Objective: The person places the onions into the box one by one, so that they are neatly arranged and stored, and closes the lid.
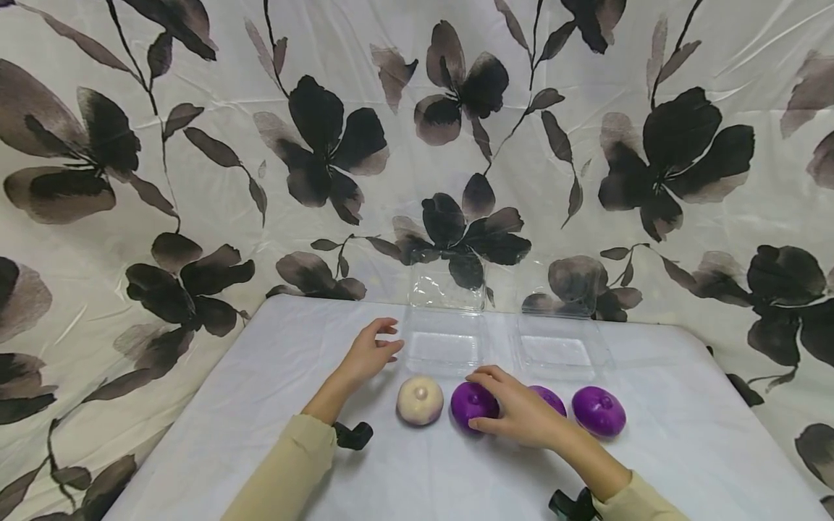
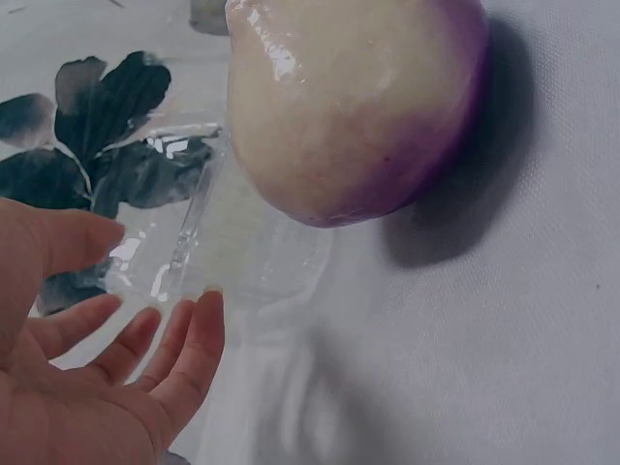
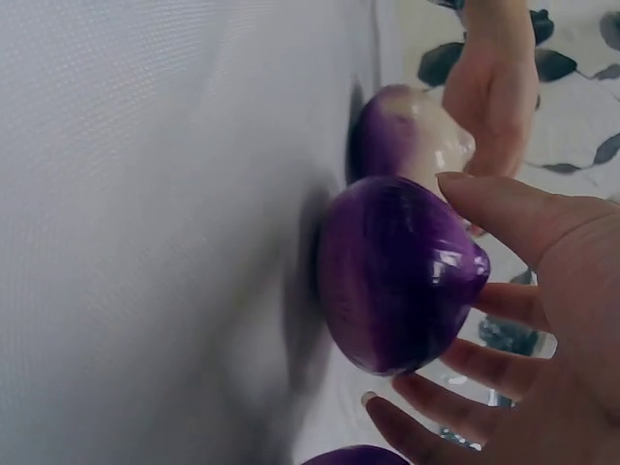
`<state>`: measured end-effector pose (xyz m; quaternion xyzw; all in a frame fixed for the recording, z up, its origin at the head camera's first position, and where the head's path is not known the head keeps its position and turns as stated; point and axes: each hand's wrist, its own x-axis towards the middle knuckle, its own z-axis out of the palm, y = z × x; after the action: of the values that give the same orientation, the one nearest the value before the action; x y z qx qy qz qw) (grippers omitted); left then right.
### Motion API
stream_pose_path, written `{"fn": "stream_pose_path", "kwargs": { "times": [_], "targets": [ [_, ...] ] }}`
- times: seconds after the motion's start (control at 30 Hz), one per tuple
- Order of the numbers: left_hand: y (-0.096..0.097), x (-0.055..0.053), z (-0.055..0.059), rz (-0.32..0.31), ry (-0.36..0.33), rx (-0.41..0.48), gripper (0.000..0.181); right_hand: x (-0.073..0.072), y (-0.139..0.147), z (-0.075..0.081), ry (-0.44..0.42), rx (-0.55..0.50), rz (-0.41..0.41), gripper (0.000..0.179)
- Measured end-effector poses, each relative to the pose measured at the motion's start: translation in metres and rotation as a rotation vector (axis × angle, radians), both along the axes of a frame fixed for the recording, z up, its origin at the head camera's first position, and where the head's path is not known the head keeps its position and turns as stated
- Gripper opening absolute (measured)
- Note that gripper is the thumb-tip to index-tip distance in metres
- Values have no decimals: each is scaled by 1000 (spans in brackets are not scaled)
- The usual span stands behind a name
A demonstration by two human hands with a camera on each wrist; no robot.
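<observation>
My right hand [image 1: 521, 414] is spread around a round purple onion [image 1: 473, 405], its thumb on the near side and fingers on the far side. In the right wrist view that onion [image 3: 397, 276] stands on the cloth, with the thumb tip overlapping its upper edge and the fingertips beside and behind it. My left hand [image 1: 367, 353] hovers with loosely bent fingers and nothing in them, left of a clear plastic box [image 1: 446, 362]. Nearer to me sits a whitish turnip [image 1: 420, 400], whose purple underside shows in the left wrist view [image 2: 387, 116].
Another clear box [image 1: 562, 373] stands to the right; both have raised transparent lids against the flowered backdrop [image 1: 365, 43]. Two more purple onions lie at the right, one partly hidden behind my right hand, the other [image 1: 599, 412] in full view. White cloth [image 1: 677, 412] covers the table.
</observation>
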<state>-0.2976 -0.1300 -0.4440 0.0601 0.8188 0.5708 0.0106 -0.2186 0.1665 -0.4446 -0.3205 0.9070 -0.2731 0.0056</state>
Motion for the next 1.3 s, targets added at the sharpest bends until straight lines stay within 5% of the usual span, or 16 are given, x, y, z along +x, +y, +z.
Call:
{"fn": "stream_pose_path", "kwargs": {
  "times": [0.5, 1.3],
  "targets": [
    [10, -12, -7, 82, -140, 204, 48, -5, -8, -11, 8, 16, -5, 71],
    [15, -18, -8, 66, -215, 259, 41, -12, -5, -9, -32, -4, 38, 68]
  ]
}}
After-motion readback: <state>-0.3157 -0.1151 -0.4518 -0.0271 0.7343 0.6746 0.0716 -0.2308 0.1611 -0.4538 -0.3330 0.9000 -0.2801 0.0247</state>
